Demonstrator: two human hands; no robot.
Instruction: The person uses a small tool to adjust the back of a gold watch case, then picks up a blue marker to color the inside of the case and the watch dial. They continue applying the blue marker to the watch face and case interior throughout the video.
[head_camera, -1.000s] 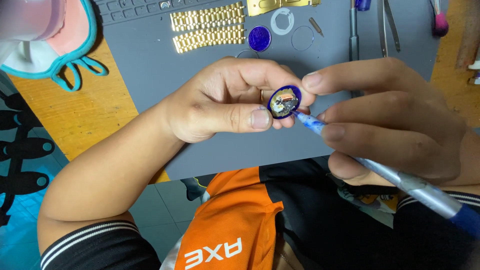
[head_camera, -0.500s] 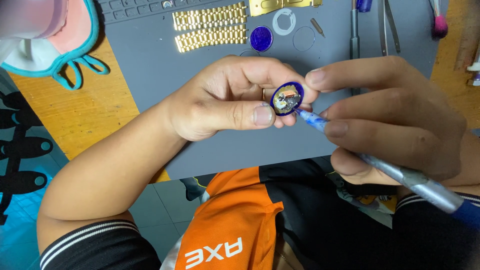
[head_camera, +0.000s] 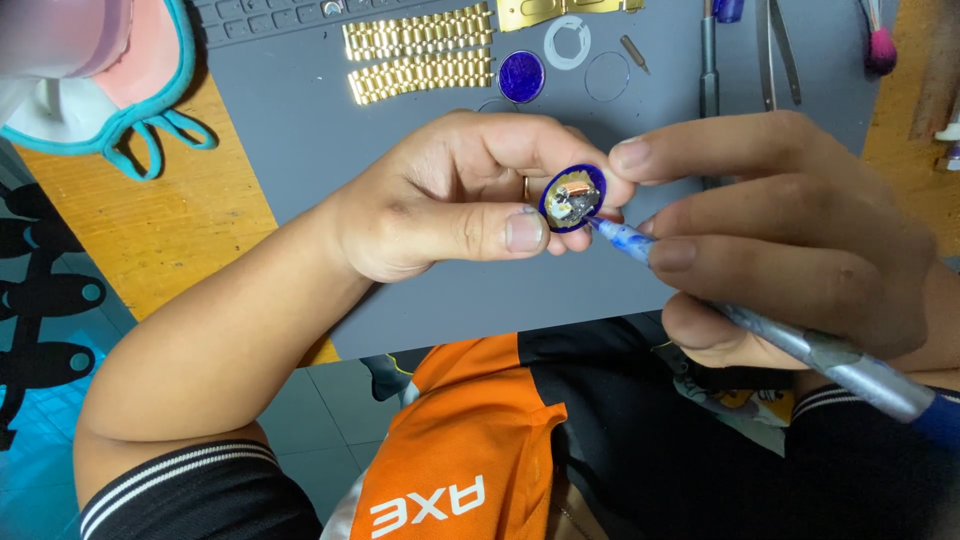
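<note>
My left hand (head_camera: 455, 195) pinches a small round watch movement with a blue rim (head_camera: 572, 198) between thumb and fingers, its open back facing me. My right hand (head_camera: 790, 230) grips a slim silver-blue screwdriver (head_camera: 800, 345) like a pen. The screwdriver's tip touches the lower right edge of the movement. Both hands hover over the near edge of a grey work mat (head_camera: 320, 140).
On the mat lie two gold watch bracelet halves (head_camera: 420, 55), a blue round dial (head_camera: 521, 76), a white ring (head_camera: 567, 42), a thin clear ring (head_camera: 607, 76), tweezers (head_camera: 775, 50) and other tools. A teal and pink mask (head_camera: 100, 70) rests on the wooden table (head_camera: 150, 220) at left.
Both hands hold almost still. The screwdriver's tip stays at the movement's edge, with only a slight shift of the right hand.
</note>
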